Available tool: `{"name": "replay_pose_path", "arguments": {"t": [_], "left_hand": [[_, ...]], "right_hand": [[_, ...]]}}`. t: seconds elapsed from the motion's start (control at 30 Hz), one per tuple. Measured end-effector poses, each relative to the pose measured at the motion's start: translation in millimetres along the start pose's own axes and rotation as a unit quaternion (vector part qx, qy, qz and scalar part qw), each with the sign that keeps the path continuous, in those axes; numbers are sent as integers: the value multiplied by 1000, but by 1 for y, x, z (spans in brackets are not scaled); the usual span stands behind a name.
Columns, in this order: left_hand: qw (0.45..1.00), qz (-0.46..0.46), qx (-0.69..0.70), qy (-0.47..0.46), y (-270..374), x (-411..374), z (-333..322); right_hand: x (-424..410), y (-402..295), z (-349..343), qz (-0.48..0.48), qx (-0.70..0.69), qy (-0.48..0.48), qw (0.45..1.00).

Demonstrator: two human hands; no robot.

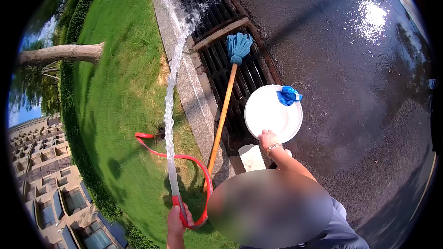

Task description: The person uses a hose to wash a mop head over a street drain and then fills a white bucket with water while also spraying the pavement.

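My left hand grips the end of a red hose over the grass, and a strong jet of water shoots from it toward the kerb and a drain grate. My right hand, with a bracelet at the wrist, is on the near rim of a round white plastic bucket. A blue cloth or bag hangs at the bucket's far right rim. A mop with a blue string head and a wooden handle lies across the grate, left of the bucket.
Metal drain grates run along the stone kerb. Wet asphalt spreads to the right. On the left are grass, a tree trunk, a hedge and a building. A blurred patch hides part of the lower middle.
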State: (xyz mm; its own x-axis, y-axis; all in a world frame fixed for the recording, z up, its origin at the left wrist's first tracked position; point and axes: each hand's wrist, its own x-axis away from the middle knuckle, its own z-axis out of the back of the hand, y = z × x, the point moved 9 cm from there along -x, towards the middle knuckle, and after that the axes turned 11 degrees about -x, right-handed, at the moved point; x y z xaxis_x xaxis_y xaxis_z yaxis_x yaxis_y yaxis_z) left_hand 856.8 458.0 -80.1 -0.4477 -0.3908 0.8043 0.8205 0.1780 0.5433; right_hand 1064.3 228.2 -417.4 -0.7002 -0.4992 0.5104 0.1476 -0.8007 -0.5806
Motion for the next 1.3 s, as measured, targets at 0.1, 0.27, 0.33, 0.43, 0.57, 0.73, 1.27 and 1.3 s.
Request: {"name": "replay_pose_path", "arguments": {"t": [0.1, 0.27, 0.33, 0.43, 0.57, 0.73, 1.27, 1.3], "left_hand": [[1000, -10, -5, -21, -30, 7, -10], [998, -42, -23, -50, -81, 15, -30], [996, -16, -60, -72, -108, 18, -36], [985, -29, -127, -116, -136, 26, -45], [972, -13, -189, -143, -136, 55, -52], [942, 4, -290, -167, -106, 75, -76], [989, -125, -34, 64, -44, 69, 6], [990, -125, -29, 65, -36, 73, 15]], "right_hand": [[17, -7, -43, 11, 127, -77, 989], [69, 5, -50, 53, 166, 1, 985], [112, 7, -29, 79, 107, 65, 989], [202, 47, -30, -34, -19, 6, 999], [377, 96, -24, -163, -105, -21, 981], [615, 206, -68, -337, -231, -37, 912], [741, 175, -25, -387, -593, 143, 692], [734, 169, -19, -372, -595, 143, 698]]}}
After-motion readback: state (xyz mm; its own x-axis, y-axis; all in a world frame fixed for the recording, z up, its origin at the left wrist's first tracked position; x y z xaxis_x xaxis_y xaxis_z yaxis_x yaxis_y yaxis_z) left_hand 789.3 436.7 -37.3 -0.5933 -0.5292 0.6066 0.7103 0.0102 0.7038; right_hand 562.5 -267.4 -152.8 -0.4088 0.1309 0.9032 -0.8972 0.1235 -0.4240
